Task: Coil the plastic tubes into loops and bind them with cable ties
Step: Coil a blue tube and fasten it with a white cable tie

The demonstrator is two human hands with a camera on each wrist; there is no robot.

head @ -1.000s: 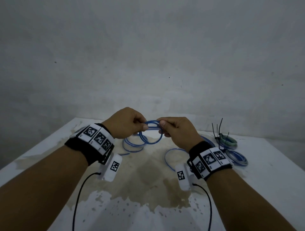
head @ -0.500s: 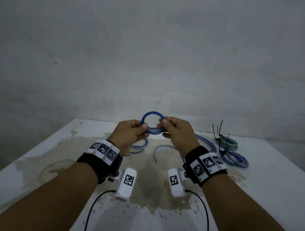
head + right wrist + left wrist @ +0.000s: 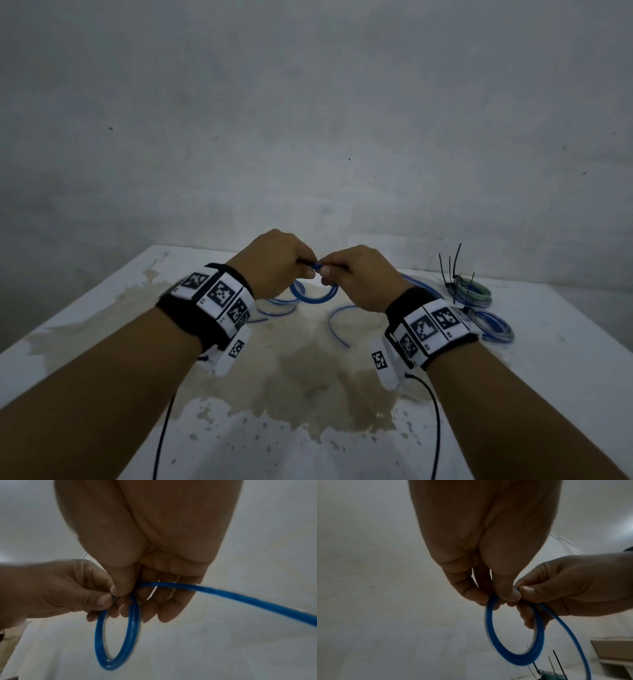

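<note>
A small loop of blue plastic tube hangs below my two hands above the table. My left hand pinches the top of the blue loop between thumb and fingers. My right hand pinches the same spot from the other side, thumb tip against the left thumb. In the right wrist view the blue loop shows two turns, and the free length of tube runs off to the right past my right hand's fingers. More of the blue tube trails on the table.
The white table has a large brown stain in its middle. At the right lie a green-grey coil bound with black cable ties and a blue coil. A grey wall stands close behind.
The loop stood upright above my hands half a second ago; it now hangs below them. Both hands have come closer together and pinch the same point on it.
</note>
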